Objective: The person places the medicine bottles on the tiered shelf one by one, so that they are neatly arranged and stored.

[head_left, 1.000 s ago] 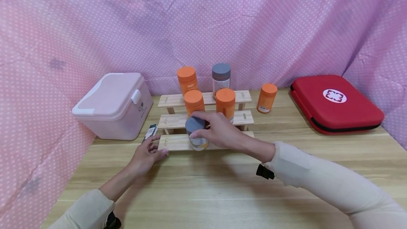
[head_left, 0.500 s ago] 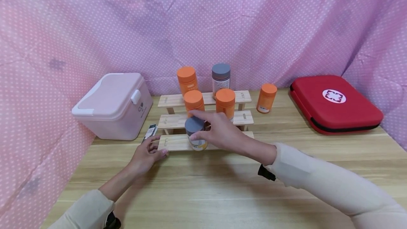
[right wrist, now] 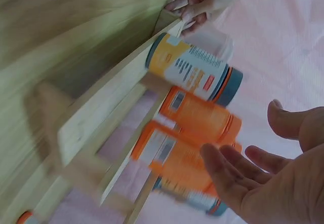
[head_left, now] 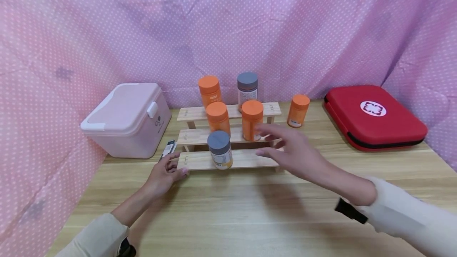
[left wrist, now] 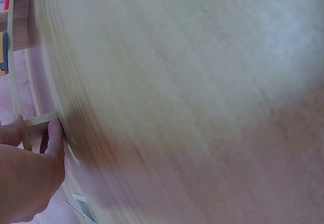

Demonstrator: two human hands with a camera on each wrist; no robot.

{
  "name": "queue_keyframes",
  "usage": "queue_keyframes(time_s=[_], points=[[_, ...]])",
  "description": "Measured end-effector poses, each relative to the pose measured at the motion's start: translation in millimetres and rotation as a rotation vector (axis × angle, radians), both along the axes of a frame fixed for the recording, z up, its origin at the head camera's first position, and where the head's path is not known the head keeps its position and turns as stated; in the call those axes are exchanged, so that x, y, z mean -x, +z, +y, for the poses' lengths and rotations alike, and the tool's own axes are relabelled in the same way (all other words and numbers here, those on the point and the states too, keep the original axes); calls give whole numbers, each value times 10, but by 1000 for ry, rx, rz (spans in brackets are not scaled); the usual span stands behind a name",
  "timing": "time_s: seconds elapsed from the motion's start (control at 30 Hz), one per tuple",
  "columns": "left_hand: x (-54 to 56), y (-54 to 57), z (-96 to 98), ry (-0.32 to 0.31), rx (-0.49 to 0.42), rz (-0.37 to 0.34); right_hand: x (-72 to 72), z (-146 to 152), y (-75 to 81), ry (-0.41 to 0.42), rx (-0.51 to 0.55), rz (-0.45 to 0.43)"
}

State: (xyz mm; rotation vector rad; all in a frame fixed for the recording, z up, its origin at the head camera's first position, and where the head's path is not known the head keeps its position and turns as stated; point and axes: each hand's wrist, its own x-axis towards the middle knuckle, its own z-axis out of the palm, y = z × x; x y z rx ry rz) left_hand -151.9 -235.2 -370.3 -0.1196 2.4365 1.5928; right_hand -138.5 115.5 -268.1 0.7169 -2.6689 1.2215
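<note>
A three-step wooden rack (head_left: 194,161) stands on the table. My left hand (head_left: 161,177) holds the left end of its lowest step; in the left wrist view, thumb and fingers (left wrist: 54,138) pinch around the end support. On that step stands a grey-capped jar (head_left: 220,150), upright and left of centre. My right hand (head_left: 298,152) is apart from the jar, fingers spread and holding nothing, over the rack's right end. Two orange jars (head_left: 218,119) stand on the middle step. The top step bears an orange-capped jar (head_left: 210,90) and a grey-capped bottle (head_left: 247,88).
Right of the rack stands a smaller orange bottle (head_left: 298,111), with a red zippered first-aid case (head_left: 378,118) farther right. A pale pink lidded box (head_left: 128,122) is at left. A small flat packet (head_left: 169,148) lies between box and rack. A pink dotted curtain (head_left: 228,31) hangs behind.
My right hand has let go of the grey-capped jar on the lowest step and moved right. The jar stays upright there. My left hand has kept its place.
</note>
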Motion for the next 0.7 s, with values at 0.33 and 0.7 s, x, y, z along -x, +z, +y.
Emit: queue_keyframes(time_s=[0.33, 0.7], points=[[8, 0, -5, -6, 47, -12, 59, 639, -79, -199, -83, -29], [-1, 2, 7, -15, 24, 12, 497, 981, -109, -281, -96, 0]])
